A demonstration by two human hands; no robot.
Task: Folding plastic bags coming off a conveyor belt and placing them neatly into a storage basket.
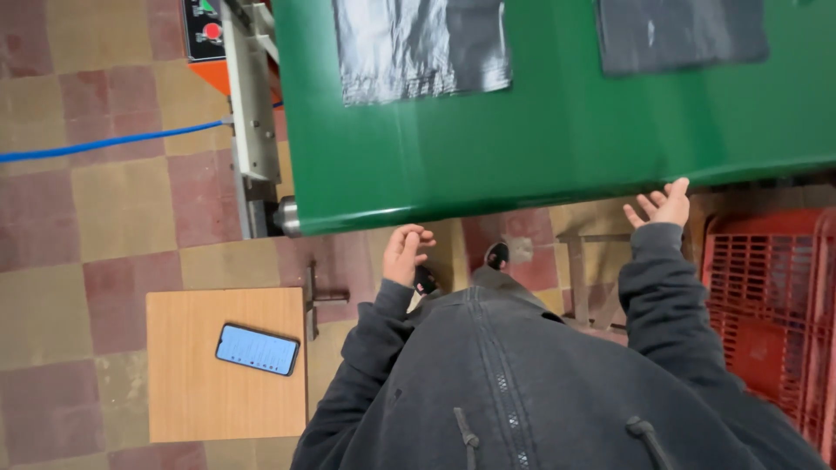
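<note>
Near left: phone (258, 349), screen lit, lies on a small wooden surface (187, 392). Blue cable (113, 141) crosses the tiled floor (122, 209) toward the machine frame (251, 104). Left hand (404, 252): fingers curled loosely, grasping nothing, just below the near edge of the green belt (557, 130). Two dark plastic sheets (422, 48) lie far on the belt, well apart from both hands. Right hand (662, 206): grip released, fingertips at belt edge. Judgement: reach over the edge; keep sleeves off the roller (290, 217). Red crate (766, 296) crowds the right side.

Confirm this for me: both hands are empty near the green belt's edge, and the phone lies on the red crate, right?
Not quite. The head view shows the phone on the small wooden table, not the red crate. Both hands, left and right, are empty by the green belt.
</note>
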